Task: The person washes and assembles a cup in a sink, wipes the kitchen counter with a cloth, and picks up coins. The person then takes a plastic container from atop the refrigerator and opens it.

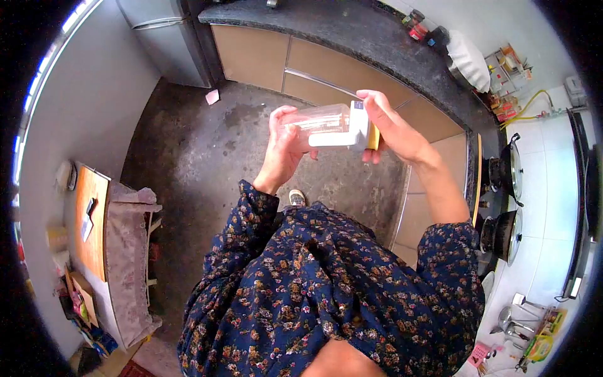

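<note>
A clear plastic container [323,121] with a white and yellow lid [359,125] lies on its side in the air in front of my body. My left hand [282,146] is wrapped round its base end, the thumb on the near side. At the other end my right hand [392,129] is closed round the lid, its thumb and fingers on opposite sides. A white handle-like strip runs along the near side of the container. What is inside, if anything, cannot be made out.
A dark countertop [352,34] over beige cabinets curves across the top and right. Two pots [505,235] stand on the stove at right. A wooden board [93,220] with a knife [88,220] lies at left. A fridge [166,44] stands top left.
</note>
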Demonstrator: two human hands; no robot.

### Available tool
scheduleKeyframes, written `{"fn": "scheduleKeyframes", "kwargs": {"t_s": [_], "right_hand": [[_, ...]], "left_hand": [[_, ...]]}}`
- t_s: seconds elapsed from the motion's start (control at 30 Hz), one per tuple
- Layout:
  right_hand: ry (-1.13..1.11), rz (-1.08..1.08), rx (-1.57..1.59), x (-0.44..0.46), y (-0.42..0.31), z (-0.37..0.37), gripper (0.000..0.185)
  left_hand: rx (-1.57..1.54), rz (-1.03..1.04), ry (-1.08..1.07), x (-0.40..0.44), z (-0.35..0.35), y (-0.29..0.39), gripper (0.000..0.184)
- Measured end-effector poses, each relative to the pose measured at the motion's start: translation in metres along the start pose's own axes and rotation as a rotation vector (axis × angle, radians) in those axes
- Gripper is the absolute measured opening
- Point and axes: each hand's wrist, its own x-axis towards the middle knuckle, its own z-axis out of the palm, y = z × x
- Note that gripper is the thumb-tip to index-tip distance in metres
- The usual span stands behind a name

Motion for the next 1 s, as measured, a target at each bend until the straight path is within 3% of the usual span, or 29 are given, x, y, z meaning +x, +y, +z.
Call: {"fn": "scheduleKeyframes", "kwargs": {"t_s": [0.17,0.3,0.37,0.47,0.53,0.6,0.73,0.83,0.87,0.97,1.0], "right_hand": [[-0.231,-0.158,-0.11,-0.009,0.001,-0.013,0.087],[-0.256,-0.202,-0.39,-0.004,0.013,-0.021,0.076],[-0.267,-0.426,-0.412,0.0,0.025,-0.022,0.078],[-0.35,-0.055,-0.114,-0.015,0.016,-0.019,0.088],[-0.311,0.027,0.099,-0.014,0.023,-0.015,0.075],[-0.309,0.145,0.227,-0.018,0.033,-0.019,0.061],[-0.222,0.171,-0.058,0.002,0.049,-0.032,0.067],[0.228,-0.107,-0.013,-0.003,0.046,-0.021,0.066],[0.264,-0.144,-0.023,-0.005,0.045,-0.031,0.055],[0.556,-0.568,-0.249,0.018,0.065,-0.062,0.038],[0.578,-0.547,-0.243,0.014,0.057,-0.069,0.029]], "left_hand": [[-0.072,-0.053,-0.047,0.001,-0.002,-0.002,0.055],[0.006,-0.072,-0.078,0.001,-0.007,-0.002,0.057],[0.051,-0.077,-0.105,0.002,-0.007,0.0,0.06],[0.048,-0.076,-0.118,0.008,-0.006,-0.007,0.063],[0.003,-0.141,-0.128,0.013,-0.016,-0.012,0.063],[0.083,-0.03,-0.099,0.01,-0.007,-0.017,0.062],[0.052,-0.043,-0.068,0.017,0.004,-0.02,0.058],[-0.001,-0.074,-0.042,0.021,0.018,-0.029,0.055],[0.003,-0.056,-0.012,0.028,0.03,-0.038,0.052],[0.005,-0.089,0.006,0.051,0.043,-0.061,0.05],[-0.01,-0.096,0.014,0.057,0.047,-0.068,0.049]]}}
